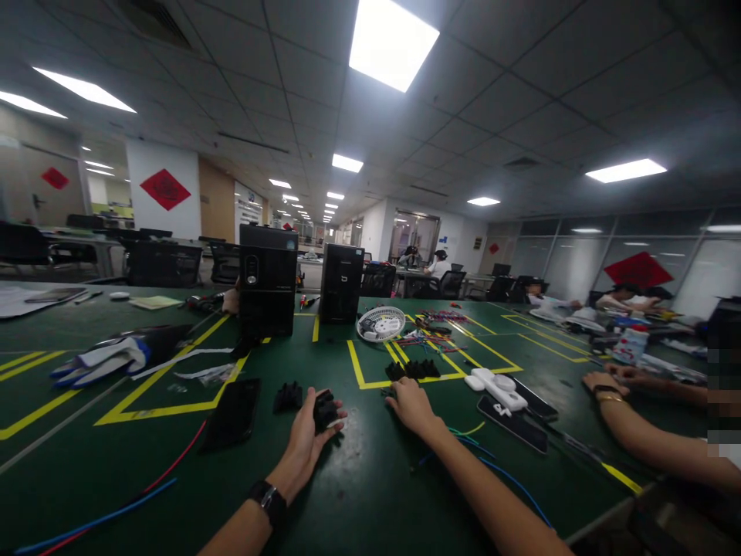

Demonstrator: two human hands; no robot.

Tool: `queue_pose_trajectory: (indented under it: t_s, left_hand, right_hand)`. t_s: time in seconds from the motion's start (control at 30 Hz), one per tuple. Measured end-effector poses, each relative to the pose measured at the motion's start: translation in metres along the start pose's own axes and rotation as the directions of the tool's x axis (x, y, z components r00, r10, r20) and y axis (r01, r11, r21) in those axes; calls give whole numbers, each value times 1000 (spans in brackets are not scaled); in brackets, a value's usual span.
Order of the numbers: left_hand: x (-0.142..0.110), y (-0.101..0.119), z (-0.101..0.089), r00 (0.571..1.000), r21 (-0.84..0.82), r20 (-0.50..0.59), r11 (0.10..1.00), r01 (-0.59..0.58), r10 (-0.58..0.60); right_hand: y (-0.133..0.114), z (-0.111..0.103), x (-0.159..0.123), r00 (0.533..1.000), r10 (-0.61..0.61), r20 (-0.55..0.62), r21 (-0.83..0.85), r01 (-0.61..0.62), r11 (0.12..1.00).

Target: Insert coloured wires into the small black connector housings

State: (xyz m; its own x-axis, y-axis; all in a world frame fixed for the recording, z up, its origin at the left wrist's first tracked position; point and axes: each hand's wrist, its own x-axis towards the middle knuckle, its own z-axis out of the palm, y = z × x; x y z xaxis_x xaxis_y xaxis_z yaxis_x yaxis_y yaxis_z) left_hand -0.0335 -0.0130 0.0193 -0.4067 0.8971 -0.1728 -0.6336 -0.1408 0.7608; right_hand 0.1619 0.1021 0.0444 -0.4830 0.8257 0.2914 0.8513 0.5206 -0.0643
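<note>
Where the bench (359, 502) comes nearest, to the left of the white basket (382, 312), a red wire (189, 450) and a blue wire (124, 510) trail toward the lower edge. Nearer than the basket and left of it, the left wrist wears a black watch (269, 500). The left hand (306, 439) is turned palm up in front of the basket, its grip half curled around a black block (325, 411), the fingers partly spread. The right hand (412, 405) lies palm down, nearer than the basket and slightly right of it; its fingertips bend toward the bench, and I cannot tell whether its grip has hold of anything.

Left of the basket and nearer than it are a dark slab (232, 413) and a loose block (288, 397). To its near right are a white device (496, 388) and a phone (512, 425), with a co-worker's hand (602, 382) farther right. A row of blocks (414, 370) sits just nearer than the basket, by the right hand. Well left of the basket lies a pair of gloves (104, 361). Left of it and a little farther back stand two black cases (267, 282). Far beyond the basket, to the right, a person in white (440, 265) sits near chairs.
</note>
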Motion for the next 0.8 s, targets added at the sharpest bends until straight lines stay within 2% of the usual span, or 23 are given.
queue_pose_trajectory:
  t_s: [0.17,0.3,0.37,0.43,0.47,0.57,0.67,0.73,0.8]
  left_hand:
    - [5,1,-5,1000,-15,-23,1000,-21,21]
    - [10,3,-9,999,-37,-19,999,-39,38]
    - [11,4,-8,999,-64,-18,997,-38,37]
    - [9,6,-5,999,-113,-18,993,-46,44]
    - [8,8,-4,999,-142,-15,988,-51,50]
    - [5,14,0,998,-224,0,973,-55,57]
    - [3,16,2,998,-258,23,965,-50,58]
    - [3,15,3,997,-263,43,964,-45,58]
    - [3,13,3,997,-269,58,963,-31,48]
  right_hand:
    - [-9,8,6,999,-1,-35,18,2,1000]
    - [-12,-12,11,994,-16,-107,84,25,996]
    - [-19,-25,12,986,-42,-160,173,70,982]
    - [-34,-33,10,975,-62,-212,373,139,917]
    - [-43,-34,7,975,-65,-215,493,165,854]
    - [-74,-24,-6,991,-87,-97,746,130,653]
    - [-95,-6,-18,987,-151,59,827,36,561]
    - [-100,3,-22,982,-169,87,843,18,538]
    - [-101,6,-23,988,-145,61,843,26,537]
